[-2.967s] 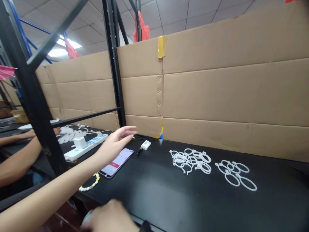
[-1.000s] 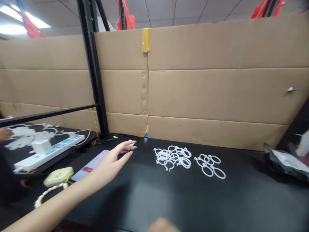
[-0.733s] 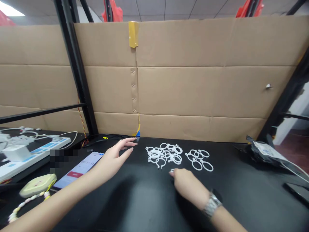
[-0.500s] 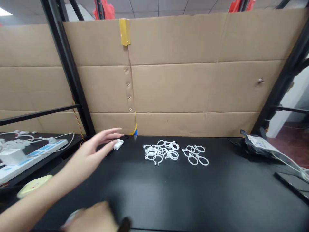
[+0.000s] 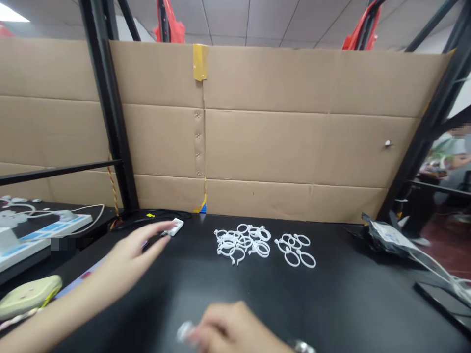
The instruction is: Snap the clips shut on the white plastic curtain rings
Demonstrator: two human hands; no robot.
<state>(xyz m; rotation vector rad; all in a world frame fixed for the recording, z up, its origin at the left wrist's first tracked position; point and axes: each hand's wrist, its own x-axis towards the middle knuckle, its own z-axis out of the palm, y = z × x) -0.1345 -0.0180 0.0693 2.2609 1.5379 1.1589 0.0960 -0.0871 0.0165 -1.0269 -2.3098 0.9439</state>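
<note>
My left hand (image 5: 138, 247) reaches over the left side of the black table (image 5: 235, 287), thumb and fingers apart. Its fingertips overlap a small white block (image 5: 177, 226) with a dark cable near it; whether they touch it I cannot tell. Low in the middle, blurred by motion, my right hand (image 5: 231, 326) is closed, with a small whitish thing (image 5: 185, 332) at its fingertips, too smeared to name. Farther back lies a tangled pile of white open rings (image 5: 241, 241). Just right of it is a smaller group of white rings (image 5: 296, 250).
A cardboard panel (image 5: 265, 147) closes off the back between black metal posts. On the left are a white power strip (image 5: 55, 235) and a pale yellow case (image 5: 29, 296). To the right lie a black plastic package (image 5: 392, 239), white cables and a dark flat frame (image 5: 441, 311).
My right hand has moved right with the whitish thing. My left hand has shifted slightly down and left in view, its fingertips now over the white block. The camera has tilted and turned a little.
</note>
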